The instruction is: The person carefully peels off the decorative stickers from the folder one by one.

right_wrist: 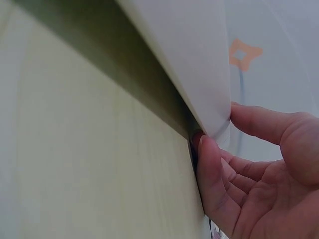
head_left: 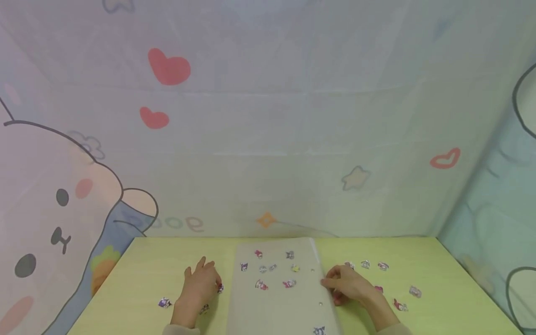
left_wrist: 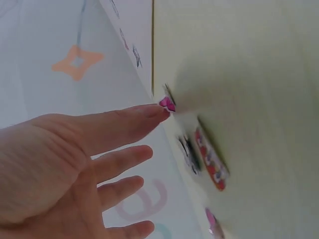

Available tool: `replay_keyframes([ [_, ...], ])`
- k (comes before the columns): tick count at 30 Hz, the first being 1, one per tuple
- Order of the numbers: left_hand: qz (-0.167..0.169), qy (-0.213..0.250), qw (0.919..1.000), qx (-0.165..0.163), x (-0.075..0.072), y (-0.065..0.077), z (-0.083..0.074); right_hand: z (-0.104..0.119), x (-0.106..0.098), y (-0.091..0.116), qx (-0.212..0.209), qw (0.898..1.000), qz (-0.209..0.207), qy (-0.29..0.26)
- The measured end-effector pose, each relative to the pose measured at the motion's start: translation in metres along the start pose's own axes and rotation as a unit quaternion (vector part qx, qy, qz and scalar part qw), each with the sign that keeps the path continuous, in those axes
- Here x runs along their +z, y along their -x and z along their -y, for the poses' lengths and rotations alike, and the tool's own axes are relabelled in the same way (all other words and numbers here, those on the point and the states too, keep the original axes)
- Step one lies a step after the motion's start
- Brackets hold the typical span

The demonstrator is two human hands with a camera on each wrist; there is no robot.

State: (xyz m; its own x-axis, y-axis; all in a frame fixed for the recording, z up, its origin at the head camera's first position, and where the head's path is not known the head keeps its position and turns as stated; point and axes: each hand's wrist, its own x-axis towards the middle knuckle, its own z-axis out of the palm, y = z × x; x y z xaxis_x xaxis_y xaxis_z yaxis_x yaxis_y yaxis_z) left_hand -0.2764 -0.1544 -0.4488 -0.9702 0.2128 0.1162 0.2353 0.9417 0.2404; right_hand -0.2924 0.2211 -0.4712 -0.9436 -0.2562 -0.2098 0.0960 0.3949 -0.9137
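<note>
My left hand (head_left: 198, 284) is low over the table, left of a white folder (head_left: 280, 311), its other fingers spread. Thumb and forefinger pinch a small cartoon sticker (left_wrist: 167, 104) with a pink bow, its lower part close to the tabletop. Several similar cartoon stickers (head_left: 261, 284) are on the folder's cover. At the folder's right edge, my right hand (head_left: 349, 284) pinches the white sheet. In the right wrist view the thumb lies on the outer face of the folder (right_wrist: 194, 64) and the forefinger is under its edge, which is raised above the table.
Loose stickers lie on the yellow table (head_left: 146, 260): a purple one (head_left: 165, 303) at left, a dark one (head_left: 204, 308) near my left wrist, several at right, including a red one (head_left: 399, 305). A printed cloth (head_left: 268, 116) hangs behind the table.
</note>
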Motion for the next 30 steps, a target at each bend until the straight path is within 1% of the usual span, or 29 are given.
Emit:
replay_keyframes([
  [5,0.033,-0.035,0.9989,0.003,-0.008,0.005,-0.007,0.000,0.000,-0.001,0.001,1.000,-0.006,0.003],
  [8,0.036,-0.053,0.9979,0.009,-0.011,0.006,-0.009,0.001,0.000,-0.001,-0.001,1.000,-0.008,0.004],
  [9,0.035,-0.052,0.9980,0.009,-0.012,0.006,-0.010,0.001,0.000,-0.001,-0.003,1.000,-0.008,0.004],
  [12,0.032,-0.030,0.9990,0.009,-0.012,0.004,-0.013,0.001,0.000,-0.001,-0.003,1.000,-0.005,0.001],
  [14,0.031,-0.003,0.9994,0.011,-0.011,0.002,-0.014,0.001,0.000,-0.001,-0.001,1.000,-0.005,-0.001],
  [17,0.030,0.037,0.9985,0.027,-0.010,-0.002,-0.017,0.001,-0.001,0.000,0.005,1.000,-0.007,-0.003],
  [21,0.032,0.044,0.9967,0.060,-0.011,-0.006,-0.028,0.000,-0.002,-0.001,0.005,1.000,-0.009,0.000],
  [23,0.035,0.039,0.9961,0.071,-0.011,-0.008,-0.035,-0.001,-0.002,-0.001,0.001,1.000,-0.006,0.002],
  [27,0.042,0.037,0.9952,0.080,-0.006,-0.014,-0.046,-0.002,-0.001,-0.001,-0.004,1.000,-0.002,0.004],
  [30,0.051,0.045,0.9944,0.081,0.000,-0.018,-0.052,-0.002,0.000,-0.002,0.000,1.000,-0.002,0.004],
])
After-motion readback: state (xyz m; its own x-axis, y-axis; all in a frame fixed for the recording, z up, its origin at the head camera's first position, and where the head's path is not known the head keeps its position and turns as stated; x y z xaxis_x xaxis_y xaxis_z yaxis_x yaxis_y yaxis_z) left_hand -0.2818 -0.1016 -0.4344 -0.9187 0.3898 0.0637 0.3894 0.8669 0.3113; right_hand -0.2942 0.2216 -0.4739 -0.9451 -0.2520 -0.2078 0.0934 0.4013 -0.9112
